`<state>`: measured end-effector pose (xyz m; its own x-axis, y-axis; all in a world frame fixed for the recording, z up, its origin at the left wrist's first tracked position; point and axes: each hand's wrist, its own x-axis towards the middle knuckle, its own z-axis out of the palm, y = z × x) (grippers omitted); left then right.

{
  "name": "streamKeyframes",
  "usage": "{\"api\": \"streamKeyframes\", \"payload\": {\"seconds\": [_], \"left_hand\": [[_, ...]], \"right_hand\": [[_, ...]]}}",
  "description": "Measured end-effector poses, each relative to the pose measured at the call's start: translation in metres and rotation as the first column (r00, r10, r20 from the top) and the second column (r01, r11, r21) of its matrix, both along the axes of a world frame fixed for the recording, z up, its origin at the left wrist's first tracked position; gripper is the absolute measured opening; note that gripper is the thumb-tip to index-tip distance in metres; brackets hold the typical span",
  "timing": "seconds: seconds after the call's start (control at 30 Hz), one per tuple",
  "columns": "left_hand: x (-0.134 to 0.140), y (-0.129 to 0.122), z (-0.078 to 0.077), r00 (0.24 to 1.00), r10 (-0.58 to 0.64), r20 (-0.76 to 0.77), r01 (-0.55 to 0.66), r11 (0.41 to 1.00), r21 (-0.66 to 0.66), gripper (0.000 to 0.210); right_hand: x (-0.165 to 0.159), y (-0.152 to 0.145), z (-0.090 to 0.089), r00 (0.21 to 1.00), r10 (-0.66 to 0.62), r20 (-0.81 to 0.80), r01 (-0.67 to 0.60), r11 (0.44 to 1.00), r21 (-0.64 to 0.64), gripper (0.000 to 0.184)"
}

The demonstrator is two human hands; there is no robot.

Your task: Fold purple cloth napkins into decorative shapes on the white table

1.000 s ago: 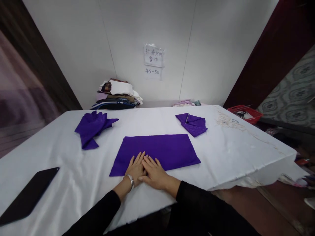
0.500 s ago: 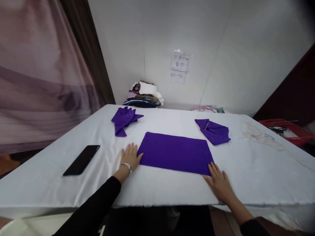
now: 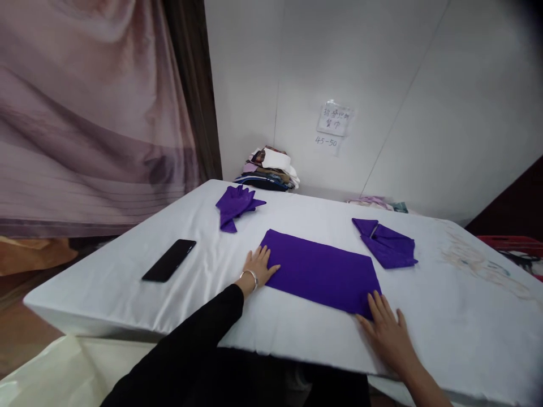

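A purple cloth napkin (image 3: 322, 270), folded into a flat rectangle, lies before me on the white tablecloth (image 3: 292, 322). At its left end rests my left hand (image 3: 259, 265), palm down with fingers spread, a silver bracelet on the wrist. My right hand (image 3: 387, 328) is spread over the near right corner, its fingertips touching the cloth. Neither hand grasps anything. Behind the rectangle to the left sits a purple napkin folded in a fan-like shape (image 3: 237, 207). Another purple napkin with pointed, angled folds (image 3: 387, 243) lies beyond my right hand.
A black phone (image 3: 169, 260) lies on the left of the table. Stacked folded cloths (image 3: 271, 169) stand by the wall, under a handwritten paper sign (image 3: 334, 120). A pink curtain (image 3: 93, 113) hangs at left. At the far right is a red basket (image 3: 513, 243).
My view has turned left and tilted, so the table's contents appear shifted right. My left hand now reaches further onto the napkin's left end. The right hand stays at its corner.
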<state>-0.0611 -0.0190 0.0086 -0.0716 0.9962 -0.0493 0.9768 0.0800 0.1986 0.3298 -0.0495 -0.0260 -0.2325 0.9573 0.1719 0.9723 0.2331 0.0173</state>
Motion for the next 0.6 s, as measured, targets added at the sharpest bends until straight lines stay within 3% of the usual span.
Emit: {"api": "streamKeyframes", "payload": {"seconds": [0.1,0.2,0.37,0.47,0.6], "left_hand": [[-0.001,0.004,0.003,0.998,0.058,-0.024,-0.059,0.998,-0.04,0.081],[0.019,0.02,0.008,0.998,0.056,-0.036,-0.058,0.997,-0.054,0.078],[0.048,0.063,0.012,0.996,-0.089,0.005,0.089,0.996,0.021,0.062],[0.042,0.083,0.005,0.996,-0.09,0.016,0.09,0.996,0.03,0.065],[0.018,0.094,-0.006,0.998,0.06,0.02,-0.061,0.997,0.053,0.076]], "right_hand": [[-0.052,0.014,0.023,0.991,0.106,-0.082,-0.113,0.99,-0.083,0.067],[-0.116,0.035,0.041,0.963,0.219,-0.156,-0.248,0.949,-0.196,0.068],[-0.192,0.067,0.042,0.923,0.335,-0.191,-0.374,0.896,-0.24,0.071],[-0.198,0.085,0.032,0.925,0.344,-0.163,-0.376,0.894,-0.243,0.071],[-0.152,0.115,0.023,0.963,0.246,-0.112,-0.267,0.934,-0.238,0.069]]}}
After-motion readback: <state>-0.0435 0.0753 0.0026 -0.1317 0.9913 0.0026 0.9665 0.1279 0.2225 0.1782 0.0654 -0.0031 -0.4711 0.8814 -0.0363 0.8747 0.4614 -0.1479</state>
